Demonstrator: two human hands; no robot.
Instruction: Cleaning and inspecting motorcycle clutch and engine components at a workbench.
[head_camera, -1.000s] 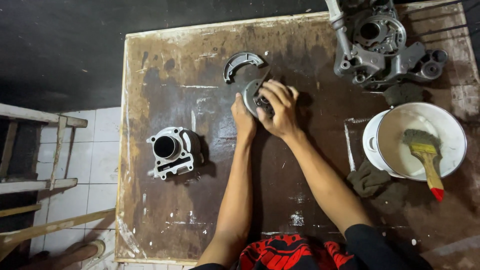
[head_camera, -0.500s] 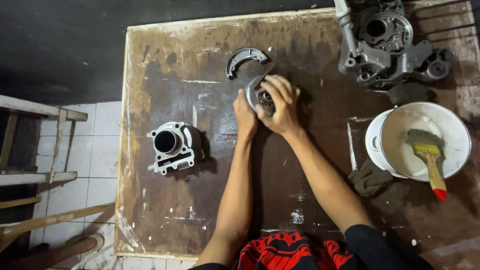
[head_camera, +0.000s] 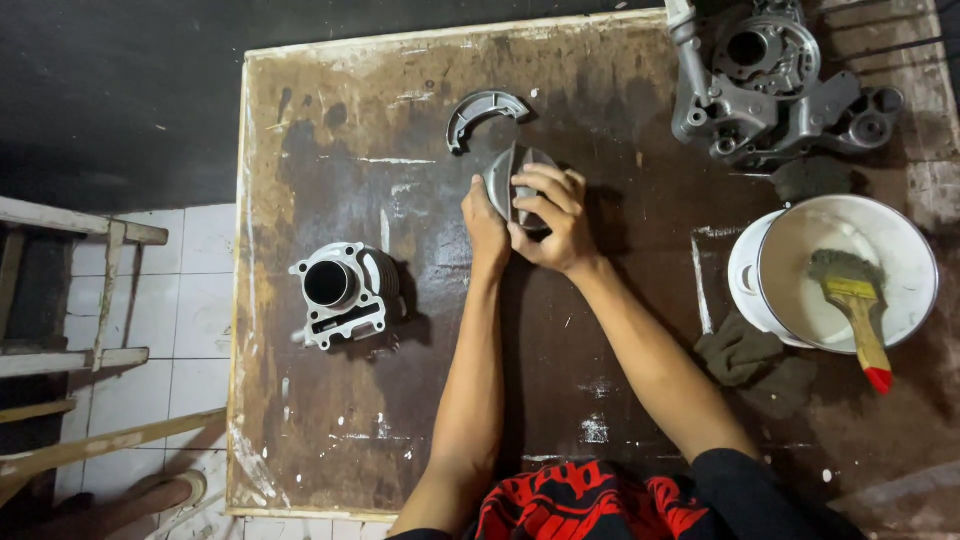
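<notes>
While both hands meet near the middle of the stained counter (head_camera: 330, 420), the left hand (head_camera: 485, 225) and right hand (head_camera: 550, 225) have their fingers wrapped around a grey metal disc part (head_camera: 503, 180), just below a curved metal shoe (head_camera: 483, 110); an engine cylinder (head_camera: 340, 290) stands well apart at left

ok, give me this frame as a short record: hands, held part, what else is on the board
left hand: braces the round metal part from its left side
right hand: fingers curled over the same part
part state: tilted on edge, off flat
above it: curved metal shoe, apart
left of hands: engine cylinder, bore up
top right: engine casing
right: white basin with paintbrush inside
surface: stained brown board
</notes>
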